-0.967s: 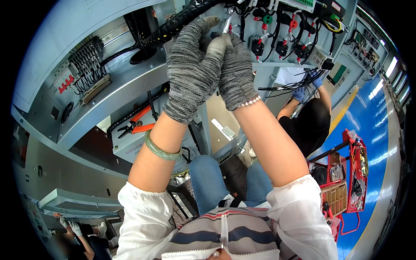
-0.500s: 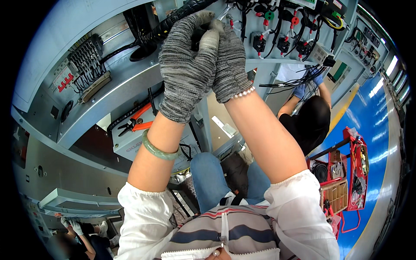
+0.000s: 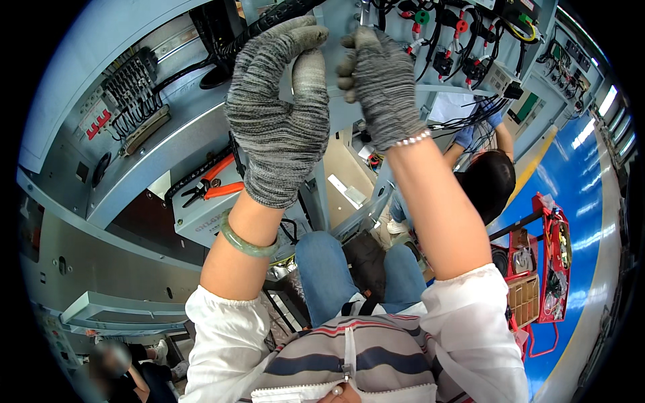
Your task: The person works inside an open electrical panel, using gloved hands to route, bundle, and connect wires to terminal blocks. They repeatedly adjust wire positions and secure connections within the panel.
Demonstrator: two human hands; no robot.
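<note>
Both my hands wear grey striped knit gloves. My left hand [image 3: 279,114] is raised in front of the cabinet, with its fingers curved and its thumb apart from them; nothing shows between them. Its fingertips are nearest the thick black cable bundle [image 3: 272,21], which runs behind them. To its right, my right hand [image 3: 386,87] is closed, fingers curled in. A slim silver metal tool [image 3: 365,13] sticks up past its thumb; its far end is cut off at the top, and its exact kind I cannot tell. The two hands are apart.
Wired black terminals [image 3: 443,64] sit right of my right hand. Orange-handled pliers [image 3: 213,188] lie on a grey box [image 3: 195,225] below my left hand. A co-worker [image 3: 489,181] handles black wires [image 3: 463,121] at the right. A red tool cart [image 3: 554,269] stands beyond.
My hands were together at the cable bundle and have come apart. The right hand moved right with the silver tool; the left moved slightly left and its fingers spread from the thumb.
</note>
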